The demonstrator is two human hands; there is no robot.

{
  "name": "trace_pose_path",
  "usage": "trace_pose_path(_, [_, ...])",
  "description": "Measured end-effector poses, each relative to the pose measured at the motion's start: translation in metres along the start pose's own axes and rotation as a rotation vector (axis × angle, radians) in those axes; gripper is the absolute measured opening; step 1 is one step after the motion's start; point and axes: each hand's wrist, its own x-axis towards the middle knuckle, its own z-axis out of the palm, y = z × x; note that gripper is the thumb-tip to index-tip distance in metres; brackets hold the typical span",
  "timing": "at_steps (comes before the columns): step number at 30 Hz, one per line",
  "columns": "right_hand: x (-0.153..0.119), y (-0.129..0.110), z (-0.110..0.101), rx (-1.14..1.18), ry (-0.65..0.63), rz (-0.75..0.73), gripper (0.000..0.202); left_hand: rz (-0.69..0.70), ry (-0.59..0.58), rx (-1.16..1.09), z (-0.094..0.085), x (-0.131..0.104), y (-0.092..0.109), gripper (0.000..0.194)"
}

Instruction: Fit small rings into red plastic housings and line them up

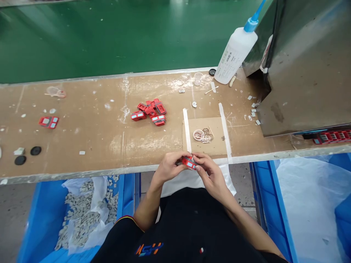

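At the bench's front edge, my left hand (170, 166) and my right hand (210, 174) together grip a small red toy car body (189, 163) with pale window panels. The fingers of both are closed around its ends. Just beyond lies a cardboard sheet (216, 124) taped down by white strips. On it sit a small clear cup (198, 135), a brownish smear of glue and a thin stick (211, 132). To the left is a loose pile of red car parts (150, 109), several pieces touching one another.
A tall white bottle with blue nozzle (233, 54) stands at the back right beside a dark metal box (307, 73). A lone red car part (49, 122) and black discs (36, 151) lie left. Below, blue bins (126, 193) flank me; the left one holds many grey pieces (85, 208).
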Motion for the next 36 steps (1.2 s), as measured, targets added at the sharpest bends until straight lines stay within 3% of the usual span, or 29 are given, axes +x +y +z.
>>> trace_pose_path(5, [-0.002, 0.002, 0.010, 0.149, 0.084, 0.031, 0.026, 0.178, 0.090, -0.034, 0.005, 0.004, 0.000, 0.018])
trace_pose_path(9, [-0.004, -0.005, 0.010, 0.219, 0.054, 0.054, 0.038, 0.317, 0.137, -0.015, 0.007, 0.004, 0.008, 0.010])
trace_pose_path(14, [-0.009, -0.009, -0.001, 0.074, 0.098, -0.013, 0.027, 0.216, 0.018, 0.043, 0.007, -0.004, 0.027, 0.021])
trace_pose_path(17, [-0.009, -0.013, -0.009, -0.059, 0.073, -0.080, 0.024, 0.115, 0.060, 0.013, 0.010, -0.008, 0.039, 0.008])
trace_pose_path(23, [-0.005, -0.020, -0.019, -0.200, -0.013, -0.177, 0.026, 0.044, 0.079, 0.077, 0.012, -0.009, 0.054, 0.009])
trace_pose_path(32, [-0.002, -0.022, -0.024, -0.199, -0.098, -0.154, 0.029, 0.033, 0.072, 0.168, 0.014, -0.015, 0.058, 0.011])
trace_pose_path(36, [-0.003, -0.017, -0.019, 0.015, -0.066, -0.045, 0.032, 0.047, 0.084, 0.150, 0.017, -0.016, 0.058, 0.005])
